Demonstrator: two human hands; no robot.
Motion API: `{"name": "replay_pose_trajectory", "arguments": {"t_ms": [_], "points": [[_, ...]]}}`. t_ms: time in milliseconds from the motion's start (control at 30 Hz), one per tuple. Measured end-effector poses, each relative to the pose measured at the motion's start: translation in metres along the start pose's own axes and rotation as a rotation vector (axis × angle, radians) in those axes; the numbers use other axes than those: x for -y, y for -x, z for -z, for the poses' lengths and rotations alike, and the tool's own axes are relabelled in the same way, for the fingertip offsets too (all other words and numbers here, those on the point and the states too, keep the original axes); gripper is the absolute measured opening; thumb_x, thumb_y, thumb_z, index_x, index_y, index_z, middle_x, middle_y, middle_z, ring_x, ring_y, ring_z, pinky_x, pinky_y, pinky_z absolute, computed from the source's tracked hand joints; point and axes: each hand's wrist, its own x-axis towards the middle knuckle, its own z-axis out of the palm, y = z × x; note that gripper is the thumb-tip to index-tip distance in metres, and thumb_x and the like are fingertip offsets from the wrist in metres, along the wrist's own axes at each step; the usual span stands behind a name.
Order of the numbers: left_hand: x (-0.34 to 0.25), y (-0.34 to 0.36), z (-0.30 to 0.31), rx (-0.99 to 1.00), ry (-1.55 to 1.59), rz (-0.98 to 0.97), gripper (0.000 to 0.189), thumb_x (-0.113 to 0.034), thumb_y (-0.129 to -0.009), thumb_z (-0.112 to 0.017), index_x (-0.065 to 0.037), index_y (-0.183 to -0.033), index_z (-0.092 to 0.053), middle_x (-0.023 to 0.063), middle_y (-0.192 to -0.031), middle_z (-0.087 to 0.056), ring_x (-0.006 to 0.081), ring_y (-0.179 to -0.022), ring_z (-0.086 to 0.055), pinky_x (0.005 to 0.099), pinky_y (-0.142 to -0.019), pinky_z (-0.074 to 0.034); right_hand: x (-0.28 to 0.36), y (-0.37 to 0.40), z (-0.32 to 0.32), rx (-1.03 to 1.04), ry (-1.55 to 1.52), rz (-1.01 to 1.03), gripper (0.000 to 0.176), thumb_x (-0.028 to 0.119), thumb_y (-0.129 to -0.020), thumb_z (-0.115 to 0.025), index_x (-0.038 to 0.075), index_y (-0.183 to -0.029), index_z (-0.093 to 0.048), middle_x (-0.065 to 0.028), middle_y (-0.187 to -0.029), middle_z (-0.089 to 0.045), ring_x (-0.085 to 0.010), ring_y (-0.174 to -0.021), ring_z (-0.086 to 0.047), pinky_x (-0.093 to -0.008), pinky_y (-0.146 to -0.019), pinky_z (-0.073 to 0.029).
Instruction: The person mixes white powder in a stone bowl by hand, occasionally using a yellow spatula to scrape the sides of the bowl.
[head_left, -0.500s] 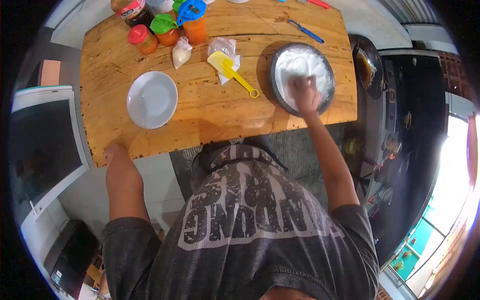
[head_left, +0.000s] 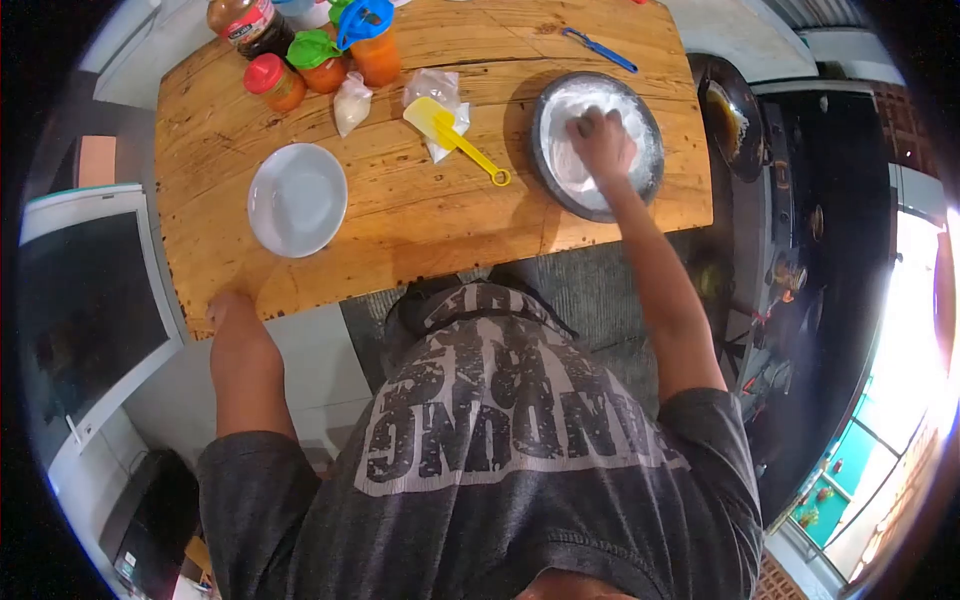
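A dark round bowl [head_left: 652,178] holding white powder [head_left: 585,98] stands on the right of the table. My right hand [head_left: 604,146] reaches into it, fingers curled and pointing down at the powder; a small dark patch shows at the fingertips, and I cannot tell what it is. At the table's front left corner rests my left hand [head_left: 232,308], its fingers mostly hidden by the wrist. The nearest thing to it is a plain white bowl [head_left: 298,200]. Between the two bowls a yellow spatula [head_left: 452,136] lies partly over a clear plastic bag [head_left: 437,88].
On the wooden table [head_left: 420,225], a red-lidded jar [head_left: 275,84], a green-lidded jar [head_left: 319,64], a blue-lidded container [head_left: 374,56] and a dark sauce bottle [head_left: 252,24] stand back left. A small knotted bag [head_left: 352,104] lies near them. A blue-handled tool [head_left: 602,50] lies behind the dark bowl; a pan [head_left: 732,120] sits beyond the right edge.
My right hand has moved up and slightly left within the powder, turning its fingers. The whole view has shifted a little; my left hand stays at the table corner.
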Motion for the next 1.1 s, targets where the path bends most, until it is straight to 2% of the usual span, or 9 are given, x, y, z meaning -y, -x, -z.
{"name": "replay_pose_trajectory", "arguments": {"t_ms": [133, 233, 367, 500, 633, 667, 767, 933, 1100], "points": [[0.0, -0.012, -0.011, 0.003, 0.199, 0.152, 0.043, -0.036, -0.09, -0.053, -0.016, -0.129, -0.054, 0.0066, -0.135, -0.049, 0.0293, -0.121, -0.045, 0.0511, -0.091, -0.037, -0.027, -0.007, 0.004, 0.483, -0.338, -0.24, 0.04, 0.047, -0.067, -0.072, 0.014, -0.089, -0.069, -0.0117, -0.084, -0.068, -0.0287, -0.076, -0.067, -0.0389, -0.066, -0.052], [-0.002, -0.009, -0.015, 0.008, 0.158, 0.145, 0.043, -0.035, -0.09, -0.054, -0.017, -0.128, -0.054, 0.0068, -0.135, -0.049, 0.0296, -0.122, -0.044, 0.0514, -0.091, -0.037, 0.015, 0.06, 0.014, -0.015, -0.164, -0.008, 0.026, 0.04, -0.076, -0.067, 0.016, -0.087, -0.067, -0.0134, -0.084, -0.058, -0.0325, -0.069, -0.065, -0.0405, -0.061, -0.052], [-0.004, -0.005, -0.011, -0.001, 0.119, 0.113, 0.042, -0.034, -0.09, -0.054, -0.017, -0.128, -0.055, 0.0071, -0.135, -0.049, 0.0301, -0.123, -0.044, 0.0517, -0.091, -0.038, 0.002, 0.011, 0.004, -0.021, -0.09, 0.015, 0.029, 0.041, -0.076, -0.067, 0.015, -0.086, -0.067, -0.0143, -0.085, -0.059, -0.0338, -0.067, -0.063, -0.0434, -0.058, -0.05], [-0.004, -0.009, -0.01, 0.002, 0.094, 0.098, 0.042, -0.034, -0.089, -0.054, -0.017, -0.128, -0.055, 0.0073, -0.135, -0.049, 0.0305, -0.124, -0.043, 0.0521, -0.09, -0.038, -0.025, -0.009, 0.019, 0.459, -0.31, -0.204, 0.046, 0.052, -0.064, -0.076, 0.013, -0.086, -0.068, -0.0139, -0.078, -0.069, -0.0259, -0.074, -0.067, -0.037, -0.067, -0.052], [-0.005, -0.016, -0.023, 0.022, 0.134, 0.168, 0.042, -0.033, -0.089, -0.055, -0.017, -0.128, -0.055, 0.0076, -0.136, -0.049, 0.031, -0.125, -0.042, 0.0524, -0.09, -0.038, -0.005, 0.068, 0.008, -0.048, -0.121, 0.146, 0.023, 0.042, -0.079, -0.066, 0.02, -0.086, -0.065, -0.0093, -0.088, -0.054, -0.0284, -0.063, -0.065, -0.0424, -0.051, -0.052], [-0.01, -0.026, -0.02, -0.001, 0.256, 0.271, 0.041, -0.032, -0.089, -0.055, -0.017, -0.127, -0.057, 0.0078, -0.135, -0.05, 0.0318, -0.124, -0.043, 0.0527, -0.089, -0.039, -0.012, 0.046, -0.007, -0.069, -0.096, 0.154, 0.023, 0.042, -0.079, -0.065, 0.019, -0.086, -0.064, -0.0105, -0.088, -0.055, -0.0296, -0.064, -0.065, -0.0424, -0.053, -0.052], [0.005, 0.044, 0.009, -0.103, 0.055, 0.002, 0.038, -0.031, -0.088, -0.056, -0.016, -0.123, -0.059, 0.0081, -0.135, -0.051, 0.0309, -0.125, -0.044, 0.0532, -0.088, -0.039, -0.004, 0.008, 0.01, -0.005, 0.01, 0.047, 0.026, 0.04, -0.081, -0.063, 0.014, -0.084, -0.063, -0.0149, -0.088, -0.057, -0.0332, -0.071, -0.065, -0.043, -0.058, -0.052], [0.0, -0.001, -0.003, 0.04, -0.046, -0.034, 0.038, -0.031, -0.089, -0.056, -0.014, -0.123, -0.059, 0.0077, -0.133, -0.052, 0.0306, -0.122, -0.046, 0.0528, -0.089, -0.039, -0.017, 0.026, 0.009, 0.196, -0.154, -0.009, 0.03, 0.04, -0.076, -0.069, 0.013, -0.09, -0.067, -0.0127, -0.085, -0.058, -0.0322, -0.068, -0.064, -0.0432, -0.059, -0.051], [0.001, 0.003, -0.007, 0.021, 0.0, 0.011, 0.039, -0.032, -0.089, -0.055, -0.014, -0.123, -0.058, 0.0073, -0.133, -0.052, 0.0296, -0.122, -0.046, 0.0523, -0.089, -0.038, -0.007, 0.046, 0.004, -0.049, -0.046, 0.101, 0.025, 0.041, -0.079, -0.067, 0.016, -0.085, -0.064, -0.0085, -0.087, -0.056, -0.0299, -0.061, -0.063, -0.0419, -0.052, -0.051]]}}
